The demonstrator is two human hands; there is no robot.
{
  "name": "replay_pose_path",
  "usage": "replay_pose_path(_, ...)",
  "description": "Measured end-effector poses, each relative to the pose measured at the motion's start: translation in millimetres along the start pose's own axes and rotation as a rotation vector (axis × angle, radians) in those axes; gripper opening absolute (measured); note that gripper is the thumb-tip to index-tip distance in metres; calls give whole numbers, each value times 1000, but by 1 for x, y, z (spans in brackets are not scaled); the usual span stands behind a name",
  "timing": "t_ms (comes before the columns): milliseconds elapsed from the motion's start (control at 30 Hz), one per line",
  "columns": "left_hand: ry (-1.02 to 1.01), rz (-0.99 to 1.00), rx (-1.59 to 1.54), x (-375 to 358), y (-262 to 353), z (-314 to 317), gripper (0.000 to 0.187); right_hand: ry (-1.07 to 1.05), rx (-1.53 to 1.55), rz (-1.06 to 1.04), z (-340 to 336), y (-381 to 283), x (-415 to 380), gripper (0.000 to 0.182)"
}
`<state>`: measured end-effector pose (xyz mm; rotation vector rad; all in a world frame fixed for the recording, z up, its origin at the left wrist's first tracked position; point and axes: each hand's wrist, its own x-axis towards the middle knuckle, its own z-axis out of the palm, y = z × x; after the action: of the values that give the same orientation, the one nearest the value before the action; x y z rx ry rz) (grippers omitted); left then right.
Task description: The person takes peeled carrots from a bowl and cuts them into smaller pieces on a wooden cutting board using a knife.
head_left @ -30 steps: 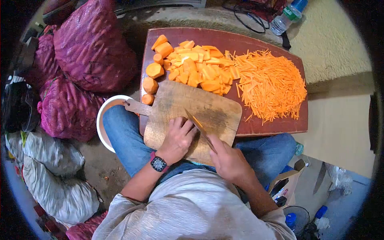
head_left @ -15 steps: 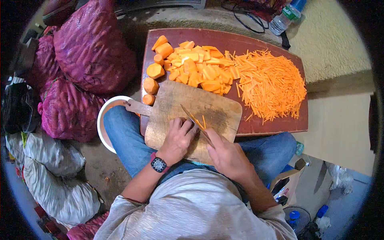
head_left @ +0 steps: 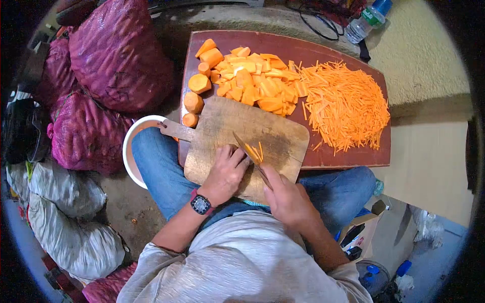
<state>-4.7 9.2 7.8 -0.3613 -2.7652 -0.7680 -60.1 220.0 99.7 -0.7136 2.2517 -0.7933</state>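
Observation:
On the wooden cutting board (head_left: 212, 118), my right hand (head_left: 289, 199) grips a knife (head_left: 244, 146), its blade slanting up and left. Beside the blade, my left hand (head_left: 226, 169) rests on the board with its fingers curled down; whatever lies under the fingertips is hidden. A few thin carrot strips (head_left: 256, 151) lie along the blade's right side. Behind the board are a heap of carrot slices (head_left: 262, 83) and, to the right, a big pile of carrot shreds (head_left: 348, 108). Several thick carrot chunks (head_left: 199, 84) line the left side.
The board overlaps a red-brown tabletop (head_left: 323, 160) over my knees. A white bucket (head_left: 129, 156) stands by my left leg. Purple mesh sacks (head_left: 118, 55) and white sacks (head_left: 76, 237) crowd the left. A plastic bottle (head_left: 366, 22) lies on the ledge at back right.
One more carrot strip or so now shows beside the blade. Both hands stay close together in nearly the same place; the whole view has shifted slightly.

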Motion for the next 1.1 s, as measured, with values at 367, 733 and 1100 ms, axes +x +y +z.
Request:
replay_pose_path(367, 9, -18, 26, -3, -1, 3, 40, 0, 20, -4, 6, 0, 9, 50)
replay_pose_path(733, -2, -2, 15, -6, -3, 4, 41, -25, 5, 14, 6, -6, 16, 49)
replay_pose_path(1100, 10, 14, -15, -8, -5, 4, 38, 90, 30, -94, 10, 0, 9, 52)
